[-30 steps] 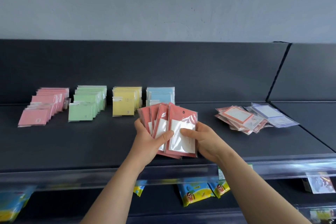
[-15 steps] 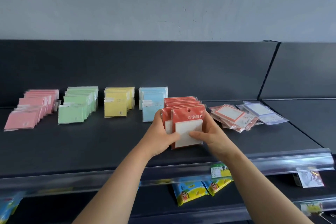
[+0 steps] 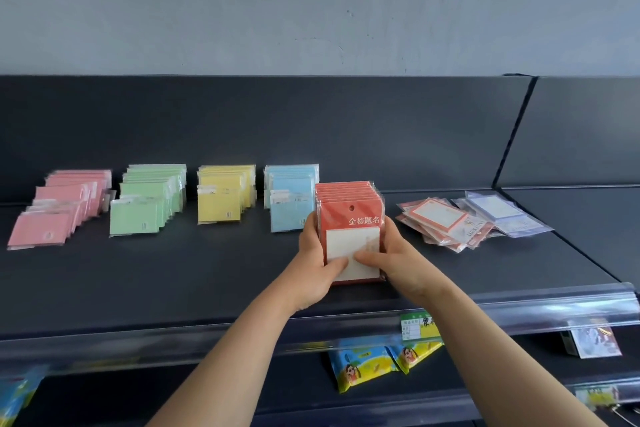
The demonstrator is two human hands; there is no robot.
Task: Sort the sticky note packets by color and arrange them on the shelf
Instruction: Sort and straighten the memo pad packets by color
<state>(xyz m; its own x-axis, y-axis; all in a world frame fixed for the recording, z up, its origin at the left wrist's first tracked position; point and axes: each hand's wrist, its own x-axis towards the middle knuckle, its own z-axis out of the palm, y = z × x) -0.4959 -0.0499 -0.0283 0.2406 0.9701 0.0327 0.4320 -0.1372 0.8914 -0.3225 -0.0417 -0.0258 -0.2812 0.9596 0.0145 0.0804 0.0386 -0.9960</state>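
Hands clamped: my left hand [image 3: 313,263] and right hand [image 3: 394,260] squeeze the red packets [image 3: 349,218] by their sides | stack rests on the shelf [image 3: 173,281] beside the blue row [image 3: 291,204] | light, slick sleeves, likely to slide apart; side edges seem safest.

A shop: a dark display shelf [image 3: 207,288] with a clear price rail [image 3: 519,312] along its front edge and a green price label [image 3: 417,326] slotted in. Bright sealed packets [image 3: 360,366], perhaps snacks, sit on the tier below.
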